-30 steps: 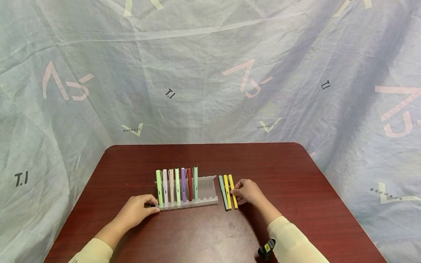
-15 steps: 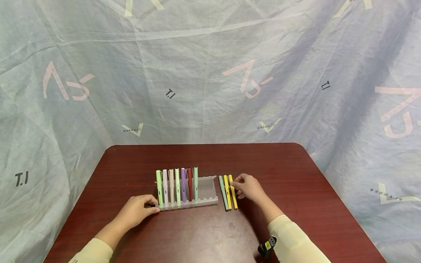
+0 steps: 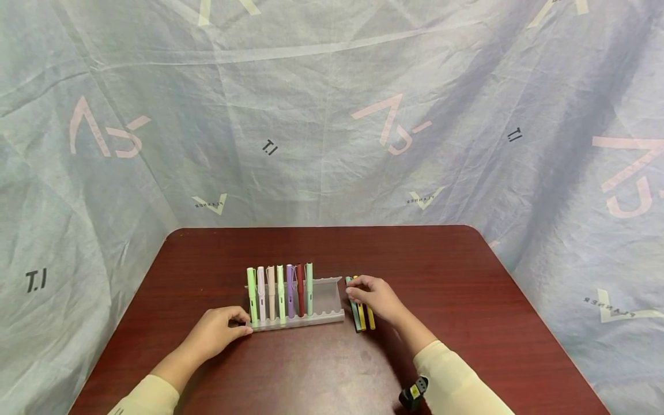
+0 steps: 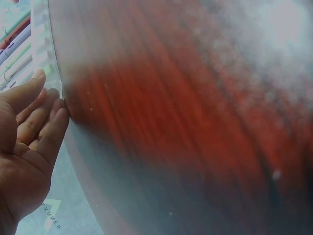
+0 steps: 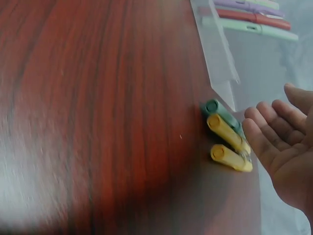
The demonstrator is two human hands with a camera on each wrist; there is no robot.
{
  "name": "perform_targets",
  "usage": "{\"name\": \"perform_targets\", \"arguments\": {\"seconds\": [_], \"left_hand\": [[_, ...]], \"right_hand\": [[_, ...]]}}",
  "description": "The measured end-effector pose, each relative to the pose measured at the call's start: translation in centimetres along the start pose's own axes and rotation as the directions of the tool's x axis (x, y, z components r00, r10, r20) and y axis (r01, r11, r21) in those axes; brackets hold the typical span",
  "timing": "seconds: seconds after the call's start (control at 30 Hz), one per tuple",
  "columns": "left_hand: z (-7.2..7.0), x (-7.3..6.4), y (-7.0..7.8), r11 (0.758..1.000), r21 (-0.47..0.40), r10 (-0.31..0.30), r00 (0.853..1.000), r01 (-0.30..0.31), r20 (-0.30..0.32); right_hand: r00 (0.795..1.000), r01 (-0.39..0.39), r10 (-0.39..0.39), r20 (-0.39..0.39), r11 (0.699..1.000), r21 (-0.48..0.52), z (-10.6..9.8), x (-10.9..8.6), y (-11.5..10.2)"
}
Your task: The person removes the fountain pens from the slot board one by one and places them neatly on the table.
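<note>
At the left end of a clear plastic pen rack, my left hand pinches the corner between thumb and fingers. Several pens stand side by side in the rack, from a light green pen at the left to a mint green pen. To the right of the rack, a grey-green pen and two yellow pens, a middle one and an outer one, lie on the table. Over their far ends hovers my right hand, its fingertips near the grey-green pen; the right wrist view shows its fingers relaxed and the thumb apart.
The dark red wooden table has a grey printed cloth hanging behind it and at both sides. A small black device is worn at the right sleeve.
My right hand has left the outer yellow pen and moved left across the yellow pens to the grey-green pen's far end. The left hand has stayed at the rack's corner.
</note>
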State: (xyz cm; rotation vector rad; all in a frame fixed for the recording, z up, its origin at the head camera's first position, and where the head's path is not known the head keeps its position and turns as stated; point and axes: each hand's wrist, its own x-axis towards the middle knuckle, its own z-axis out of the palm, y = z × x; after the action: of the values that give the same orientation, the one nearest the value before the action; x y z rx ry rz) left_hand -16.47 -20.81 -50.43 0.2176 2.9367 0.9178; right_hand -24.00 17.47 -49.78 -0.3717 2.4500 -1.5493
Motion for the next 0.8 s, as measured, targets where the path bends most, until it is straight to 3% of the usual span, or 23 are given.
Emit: {"name": "perform_targets", "arguments": {"seconds": [0.43,0.8], "left_hand": [[-0.1,-0.1,0.1,1.0,-0.006,-0.021,1.0,0.021,0.01],[0.0,-0.1,0.1,1.0,-0.013,-0.027,1.0,0.027,0.014]], "right_hand": [[0.992,0.102,-0.094,0.085,0.99,-0.096,3.6,0.9,-1.8],[0.991,0.036,-0.052,0.124,0.992,0.121,6.4,2.2,-2.5]]}}
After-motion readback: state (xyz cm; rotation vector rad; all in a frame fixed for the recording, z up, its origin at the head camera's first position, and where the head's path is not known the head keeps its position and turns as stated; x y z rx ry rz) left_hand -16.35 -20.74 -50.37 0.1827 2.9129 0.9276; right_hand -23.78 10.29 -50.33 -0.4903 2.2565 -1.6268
